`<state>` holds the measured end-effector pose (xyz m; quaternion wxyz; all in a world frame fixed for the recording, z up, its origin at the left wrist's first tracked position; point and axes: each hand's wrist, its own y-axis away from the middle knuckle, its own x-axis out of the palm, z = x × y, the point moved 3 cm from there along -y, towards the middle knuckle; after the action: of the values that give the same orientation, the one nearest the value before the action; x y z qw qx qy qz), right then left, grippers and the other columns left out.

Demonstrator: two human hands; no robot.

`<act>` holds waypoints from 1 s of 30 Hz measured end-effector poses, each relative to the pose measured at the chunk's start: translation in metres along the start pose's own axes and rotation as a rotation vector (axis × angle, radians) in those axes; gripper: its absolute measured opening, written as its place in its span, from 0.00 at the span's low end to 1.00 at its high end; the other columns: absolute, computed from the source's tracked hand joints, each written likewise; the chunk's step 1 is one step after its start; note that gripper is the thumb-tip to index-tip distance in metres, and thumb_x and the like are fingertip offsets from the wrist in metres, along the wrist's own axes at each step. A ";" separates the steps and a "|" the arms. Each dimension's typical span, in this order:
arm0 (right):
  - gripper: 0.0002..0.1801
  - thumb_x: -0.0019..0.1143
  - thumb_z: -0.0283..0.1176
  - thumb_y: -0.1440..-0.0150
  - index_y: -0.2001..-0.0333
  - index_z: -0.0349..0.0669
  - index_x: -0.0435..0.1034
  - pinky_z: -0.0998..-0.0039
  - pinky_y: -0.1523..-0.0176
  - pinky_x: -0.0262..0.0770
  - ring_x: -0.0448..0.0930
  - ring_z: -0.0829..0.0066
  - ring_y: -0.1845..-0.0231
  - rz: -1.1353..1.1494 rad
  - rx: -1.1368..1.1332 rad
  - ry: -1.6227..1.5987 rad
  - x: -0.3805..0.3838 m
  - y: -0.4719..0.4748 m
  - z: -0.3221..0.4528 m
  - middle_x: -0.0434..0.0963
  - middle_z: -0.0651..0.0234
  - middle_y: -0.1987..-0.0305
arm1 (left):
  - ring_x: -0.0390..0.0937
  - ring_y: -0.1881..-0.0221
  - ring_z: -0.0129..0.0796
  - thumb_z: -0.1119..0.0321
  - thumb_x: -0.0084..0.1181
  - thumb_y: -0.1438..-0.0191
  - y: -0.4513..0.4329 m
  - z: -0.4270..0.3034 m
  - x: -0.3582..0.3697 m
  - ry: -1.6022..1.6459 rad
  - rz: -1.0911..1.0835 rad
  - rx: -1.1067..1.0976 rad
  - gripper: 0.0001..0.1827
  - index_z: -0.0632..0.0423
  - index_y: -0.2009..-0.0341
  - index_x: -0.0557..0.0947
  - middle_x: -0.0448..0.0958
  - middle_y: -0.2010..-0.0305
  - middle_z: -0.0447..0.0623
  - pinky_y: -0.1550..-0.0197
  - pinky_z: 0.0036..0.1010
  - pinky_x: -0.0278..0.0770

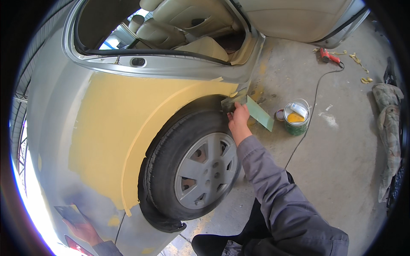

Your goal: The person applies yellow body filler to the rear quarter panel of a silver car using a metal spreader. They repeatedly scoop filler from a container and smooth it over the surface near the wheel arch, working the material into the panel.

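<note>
My right hand (pixel 239 120) grips a dark flat filler spreader (pixel 231 101) at the front end of the wheel arch. Yellow filler shows along the spreader's upper edge, close to the panel. At lower left, my left hand (pixel 84 231) holds another thin flat spreader (pixel 71 213) with a yellowish patch on it, near the tail light (pixel 77 245). Between the hands, yellow body filler (pixel 105 128) covers much of the silver car's rear quarter panel. A thicker filler band (pixel 150 128) follows the arch lip above the tyre (pixel 173 140).
Past my right hand, a pale green sheet (pixel 261 113) slants toward the floor. A filler can (pixel 296 128) holds a white tube and yellow paste, beside a tape roll (pixel 279 115). A red heat gun (pixel 330 56) trails its cord (pixel 315 96) across the concrete. The car door (pixel 298 19) hangs open.
</note>
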<state>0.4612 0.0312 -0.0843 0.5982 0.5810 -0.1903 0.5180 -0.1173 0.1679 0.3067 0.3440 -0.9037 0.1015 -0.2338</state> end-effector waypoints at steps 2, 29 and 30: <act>0.03 0.54 0.26 0.38 0.62 0.49 0.70 0.72 0.69 0.68 0.74 0.76 0.68 -0.007 -0.060 -0.016 0.001 -0.003 0.002 0.75 0.73 0.65 | 0.66 0.31 0.44 0.50 0.45 0.28 0.006 0.005 0.010 -0.004 -0.016 0.001 0.34 0.58 0.27 0.57 0.63 0.28 0.55 0.26 0.40 0.63; 0.02 0.55 0.26 0.38 0.65 0.45 0.71 0.74 0.71 0.74 0.73 0.81 0.69 0.059 -0.140 0.194 0.010 0.057 -0.028 0.73 0.76 0.69 | 0.66 0.30 0.46 0.51 0.40 0.26 0.012 0.001 0.015 -0.040 -0.025 -0.005 0.34 0.60 0.27 0.56 0.62 0.28 0.56 0.27 0.44 0.65; 0.02 0.55 0.26 0.38 0.64 0.46 0.71 0.73 0.70 0.74 0.73 0.81 0.68 0.018 -0.106 0.142 0.006 0.052 -0.025 0.74 0.76 0.68 | 0.66 0.31 0.46 0.51 0.40 0.26 0.010 -0.001 0.013 -0.042 -0.021 0.005 0.33 0.59 0.27 0.57 0.63 0.28 0.56 0.27 0.44 0.65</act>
<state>0.4104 0.0448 -0.0601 0.6355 0.5084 -0.1797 0.5526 -0.1068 0.1549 0.3055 0.3458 -0.9085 0.0844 -0.2187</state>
